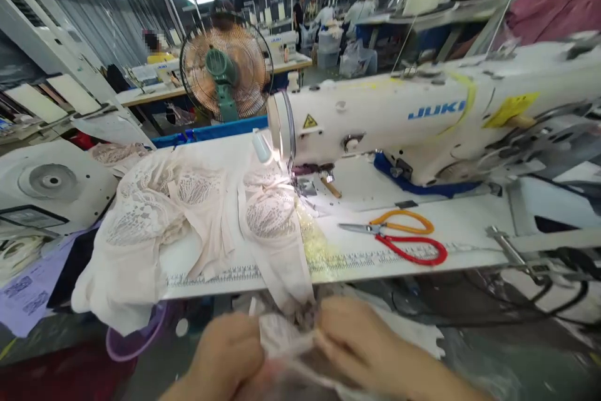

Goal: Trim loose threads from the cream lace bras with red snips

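Below the table's front edge, my left hand (230, 351) and my right hand (354, 341) are both closed, gripping a pale lace fabric piece (282, 335) stretched between them. Motion blurs its lower part. Just beyond, a beige lace bra (272, 219) lies under the sewing machine head (284, 126), one end hanging over the edge towards my hands. I cannot tell whether it joins the fabric I hold. Left of it, more beige lace bras (145, 219) are heaped and droop over the edge. Scissors (399, 238) with orange and red handles lie to the right.
A printed ruler strip (211, 279) runs along the front of the white table (474, 226). A purple basket (115, 348) is below left. A fan (225, 69) stands behind the table. Cables (498, 323) hang at right; people and other machines are further back.
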A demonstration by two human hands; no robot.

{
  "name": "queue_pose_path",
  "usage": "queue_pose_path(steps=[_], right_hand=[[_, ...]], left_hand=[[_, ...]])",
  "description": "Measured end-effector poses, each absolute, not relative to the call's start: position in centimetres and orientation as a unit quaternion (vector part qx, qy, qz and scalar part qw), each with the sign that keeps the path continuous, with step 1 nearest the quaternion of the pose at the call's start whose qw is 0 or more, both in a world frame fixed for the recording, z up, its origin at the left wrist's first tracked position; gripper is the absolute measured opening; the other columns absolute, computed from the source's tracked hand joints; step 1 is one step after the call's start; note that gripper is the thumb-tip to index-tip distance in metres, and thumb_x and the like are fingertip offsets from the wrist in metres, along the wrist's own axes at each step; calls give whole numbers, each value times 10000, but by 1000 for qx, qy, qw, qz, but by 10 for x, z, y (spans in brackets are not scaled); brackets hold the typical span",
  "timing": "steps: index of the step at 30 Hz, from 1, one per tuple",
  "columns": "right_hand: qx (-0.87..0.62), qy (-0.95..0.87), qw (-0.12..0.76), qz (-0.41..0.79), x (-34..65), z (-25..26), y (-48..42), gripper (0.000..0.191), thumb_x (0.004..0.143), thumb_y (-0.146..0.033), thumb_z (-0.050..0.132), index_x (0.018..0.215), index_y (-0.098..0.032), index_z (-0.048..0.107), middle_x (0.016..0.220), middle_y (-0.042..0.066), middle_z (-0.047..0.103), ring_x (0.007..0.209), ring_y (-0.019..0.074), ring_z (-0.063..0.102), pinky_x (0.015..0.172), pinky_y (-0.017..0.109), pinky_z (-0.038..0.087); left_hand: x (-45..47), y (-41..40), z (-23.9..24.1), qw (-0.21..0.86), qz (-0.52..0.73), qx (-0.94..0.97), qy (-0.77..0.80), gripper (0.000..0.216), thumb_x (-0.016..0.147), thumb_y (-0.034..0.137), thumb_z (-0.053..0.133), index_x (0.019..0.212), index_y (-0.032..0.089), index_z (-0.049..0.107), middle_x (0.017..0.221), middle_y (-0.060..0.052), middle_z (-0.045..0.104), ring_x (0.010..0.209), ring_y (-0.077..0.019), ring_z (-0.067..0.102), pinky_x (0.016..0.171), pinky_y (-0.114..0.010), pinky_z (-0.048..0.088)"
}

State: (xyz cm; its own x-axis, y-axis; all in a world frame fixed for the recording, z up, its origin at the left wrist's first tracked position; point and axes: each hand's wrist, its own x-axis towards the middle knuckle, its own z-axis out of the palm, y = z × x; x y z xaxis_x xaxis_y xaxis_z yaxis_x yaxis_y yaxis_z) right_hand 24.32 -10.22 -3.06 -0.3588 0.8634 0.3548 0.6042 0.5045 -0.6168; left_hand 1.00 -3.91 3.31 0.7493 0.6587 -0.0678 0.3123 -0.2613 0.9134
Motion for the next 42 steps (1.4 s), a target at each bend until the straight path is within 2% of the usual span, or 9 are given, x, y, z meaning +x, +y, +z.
queue_pose_path(steps=[3,5,9,12,14,17,27,34,42], right_hand=[[-515,-740,420,100,249,-27,-98,204,903,-234,484,1087,-163,534,1006,130,599,940,231,583,766,377,517],[-499,-737,448,82,252,-24,-102,217,887,-289,542,1075,-182,522,1158,152,529,1085,249,523,873,406,485],[-500,-763,393,115,246,-30,-115,319,773,-443,673,908,-171,575,1303,189,449,1217,333,425,938,486,443],[-513,-768,364,124,238,-40,-116,192,775,-283,678,894,-148,613,1356,211,429,1271,360,377,962,534,412],[-504,-761,384,139,236,-43,-113,54,787,-163,625,840,-156,625,1331,186,473,1255,334,406,972,528,403],[-486,-733,425,214,239,-37,-108,78,794,-103,581,787,-174,612,1217,134,575,1140,258,517,922,442,459],[-419,-715,496,259,247,-26,-104,103,848,-180,611,746,-164,611,762,58,700,730,149,621,668,263,455],[-480,-690,487,236,244,-30,-111,97,825,-201,619,751,-192,556,739,18,675,663,137,594,612,249,440],[-421,-751,437,259,249,-27,-110,238,890,-202,555,1120,-163,601,884,65,714,786,159,628,707,268,479]], left_hand=[[25,-25,41,306,233,895,226,254,811,134,558,567,178,500,678,-38,513,656,-162,506,576,-285,444],[34,-21,44,241,259,918,179,247,809,63,516,588,165,480,761,-56,544,704,-155,540,612,-282,462],[42,-23,44,293,257,906,168,220,824,25,489,650,159,503,827,-65,598,741,-129,599,627,-230,500],[42,-26,43,300,253,902,177,231,827,34,491,636,163,488,843,-71,631,755,-126,623,633,-217,515],[40,-26,44,303,252,900,187,255,829,41,491,610,168,462,842,-70,646,748,-126,632,624,-212,518],[35,-26,45,326,247,889,207,258,841,52,476,612,170,478,845,-67,663,739,-133,637,620,-223,525],[12,-20,28,436,276,826,227,254,894,106,457,651,166,502,869,-49,644,725,-141,630,605,-253,528],[10,-15,35,393,248,866,183,231,888,142,470,666,168,531,806,-72,670,699,-161,636,555,-251,528],[10,-12,33,397,230,870,180,210,878,118,480,691,164,564,814,-90,692,751,-180,657,615,-274,562]])
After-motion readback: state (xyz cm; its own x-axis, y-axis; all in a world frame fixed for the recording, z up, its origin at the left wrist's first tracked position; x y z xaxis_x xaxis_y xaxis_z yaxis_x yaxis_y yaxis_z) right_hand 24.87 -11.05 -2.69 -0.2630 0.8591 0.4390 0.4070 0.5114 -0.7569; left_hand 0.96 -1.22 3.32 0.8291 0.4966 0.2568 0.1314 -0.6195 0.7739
